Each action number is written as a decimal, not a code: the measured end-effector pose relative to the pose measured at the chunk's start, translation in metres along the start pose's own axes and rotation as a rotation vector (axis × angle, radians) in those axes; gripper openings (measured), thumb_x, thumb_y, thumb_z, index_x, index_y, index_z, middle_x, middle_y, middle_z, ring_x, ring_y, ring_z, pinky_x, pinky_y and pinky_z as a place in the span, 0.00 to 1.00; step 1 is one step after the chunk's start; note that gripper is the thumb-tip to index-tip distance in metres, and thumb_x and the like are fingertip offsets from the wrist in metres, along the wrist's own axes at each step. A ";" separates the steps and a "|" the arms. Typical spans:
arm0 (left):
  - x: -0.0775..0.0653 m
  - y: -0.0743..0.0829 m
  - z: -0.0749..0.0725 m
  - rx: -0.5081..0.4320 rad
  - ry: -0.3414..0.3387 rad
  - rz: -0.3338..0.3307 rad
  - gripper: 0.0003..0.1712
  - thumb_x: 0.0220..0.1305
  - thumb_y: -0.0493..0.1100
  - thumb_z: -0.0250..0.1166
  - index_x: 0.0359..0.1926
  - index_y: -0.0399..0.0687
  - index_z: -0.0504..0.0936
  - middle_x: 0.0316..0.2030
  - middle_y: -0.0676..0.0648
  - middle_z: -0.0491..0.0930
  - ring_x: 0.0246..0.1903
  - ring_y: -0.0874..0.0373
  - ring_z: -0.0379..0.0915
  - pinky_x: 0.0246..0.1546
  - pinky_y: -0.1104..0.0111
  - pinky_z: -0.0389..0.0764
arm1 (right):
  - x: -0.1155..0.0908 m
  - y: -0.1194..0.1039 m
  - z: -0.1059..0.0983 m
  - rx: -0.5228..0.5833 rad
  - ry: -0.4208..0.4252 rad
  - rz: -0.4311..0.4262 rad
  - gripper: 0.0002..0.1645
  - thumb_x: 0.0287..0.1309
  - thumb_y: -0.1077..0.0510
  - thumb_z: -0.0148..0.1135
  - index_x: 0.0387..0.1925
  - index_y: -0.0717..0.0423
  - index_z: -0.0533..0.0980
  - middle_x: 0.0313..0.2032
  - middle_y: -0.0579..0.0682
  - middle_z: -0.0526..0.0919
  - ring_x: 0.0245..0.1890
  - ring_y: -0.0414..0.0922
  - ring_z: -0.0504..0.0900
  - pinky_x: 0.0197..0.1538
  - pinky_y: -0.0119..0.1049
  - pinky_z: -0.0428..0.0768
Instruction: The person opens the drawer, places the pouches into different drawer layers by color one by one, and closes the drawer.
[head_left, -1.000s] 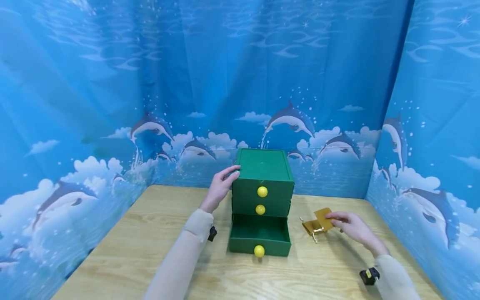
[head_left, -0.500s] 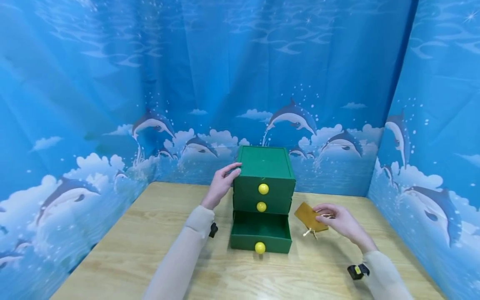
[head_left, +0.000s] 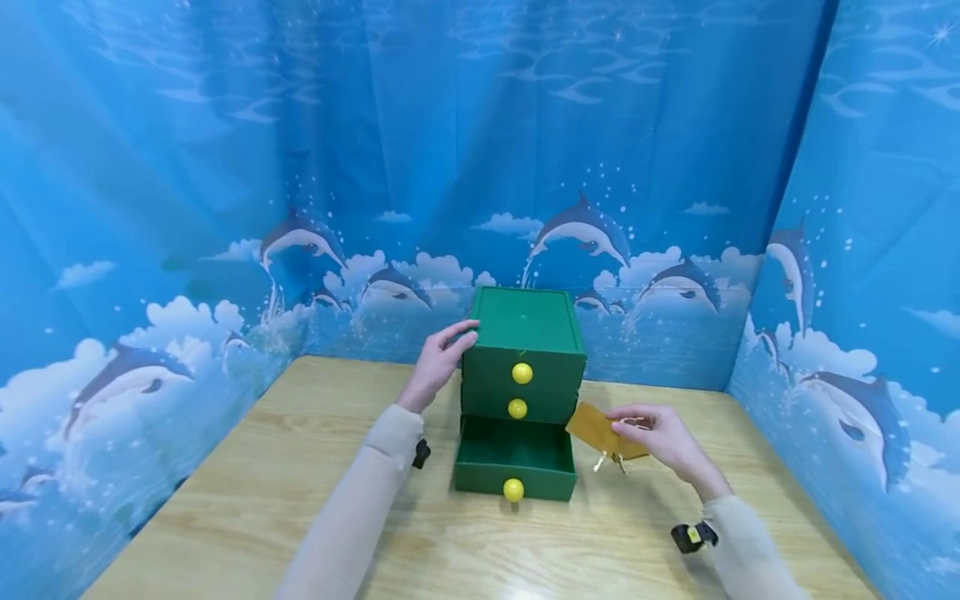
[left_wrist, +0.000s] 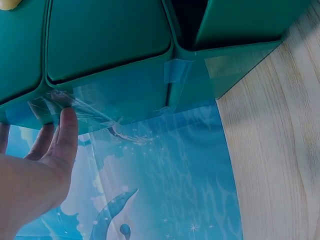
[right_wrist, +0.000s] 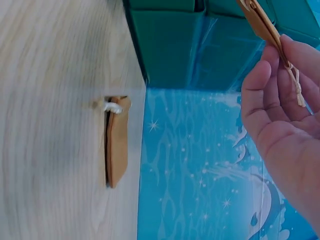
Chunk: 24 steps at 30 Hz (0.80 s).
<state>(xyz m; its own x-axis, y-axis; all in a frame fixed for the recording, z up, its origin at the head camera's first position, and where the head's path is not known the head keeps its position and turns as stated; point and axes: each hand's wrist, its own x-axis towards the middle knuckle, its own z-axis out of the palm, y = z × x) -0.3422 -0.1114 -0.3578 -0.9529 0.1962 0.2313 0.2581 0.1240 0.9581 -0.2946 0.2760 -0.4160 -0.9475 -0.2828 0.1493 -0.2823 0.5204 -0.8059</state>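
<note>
A green drawer cabinet (head_left: 527, 321) with yellow knobs stands on the table, its bottom drawer (head_left: 480, 479) pulled out and bare inside. My left hand (head_left: 437, 362) rests its fingertips against the cabinet's left side near the top edge; in the left wrist view the fingers (left_wrist: 67, 132) touch the side wall. Between thumb and fingers, my right hand (head_left: 663, 437) pinches a mustard-brown drawstring pouch (head_left: 588, 427) by its corded end, just right of the open drawer. Below it a second drawstring pouch (right_wrist: 118, 145) lies on the table, partly covered by the held one in the head view.
The wooden table (head_left: 315, 467) reaches back to a blue curtain (head_left: 420, 167) printed with dolphins, which also closes off the left and right sides. A strip of clear tape (left_wrist: 80, 107) runs along the cabinet's side.
My right hand has lifted one pouch off the other and carried it left to the cabinet's right side. The left hand keeps its place on the cabinet.
</note>
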 end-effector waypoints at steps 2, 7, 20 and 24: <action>-0.005 0.008 0.000 0.009 -0.006 -0.005 0.26 0.75 0.52 0.54 0.70 0.55 0.69 0.73 0.49 0.61 0.68 0.49 0.63 0.64 0.49 0.69 | 0.001 -0.003 0.003 0.023 -0.004 -0.004 0.20 0.63 0.49 0.65 0.51 0.56 0.82 0.53 0.59 0.83 0.44 0.41 0.83 0.45 0.39 0.84; -0.010 0.016 0.000 0.006 -0.008 -0.005 0.26 0.74 0.52 0.54 0.70 0.54 0.69 0.73 0.49 0.61 0.68 0.49 0.63 0.65 0.49 0.68 | 0.003 -0.011 0.008 0.066 -0.032 -0.020 0.19 0.65 0.53 0.62 0.53 0.58 0.81 0.55 0.61 0.81 0.49 0.50 0.83 0.48 0.43 0.84; -0.010 0.019 0.002 0.003 -0.022 -0.001 0.26 0.74 0.52 0.54 0.70 0.54 0.69 0.73 0.50 0.61 0.69 0.49 0.62 0.66 0.49 0.67 | 0.013 -0.009 0.025 0.085 -0.047 -0.048 0.19 0.63 0.53 0.65 0.52 0.58 0.81 0.52 0.60 0.83 0.44 0.40 0.84 0.48 0.40 0.84; -0.010 0.017 0.001 -0.006 -0.017 0.000 0.26 0.74 0.52 0.54 0.69 0.53 0.69 0.73 0.50 0.61 0.69 0.49 0.62 0.66 0.49 0.67 | 0.015 -0.010 0.033 0.099 -0.028 -0.037 0.18 0.62 0.53 0.66 0.50 0.58 0.81 0.48 0.59 0.85 0.40 0.41 0.84 0.44 0.40 0.84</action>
<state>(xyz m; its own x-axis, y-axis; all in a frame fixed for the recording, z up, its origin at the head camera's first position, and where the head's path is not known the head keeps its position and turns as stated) -0.3281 -0.1102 -0.3441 -0.9502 0.2123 0.2281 0.2567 0.1183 0.9592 -0.3005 0.2398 -0.4247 -0.9318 -0.3232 0.1651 -0.2994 0.4276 -0.8529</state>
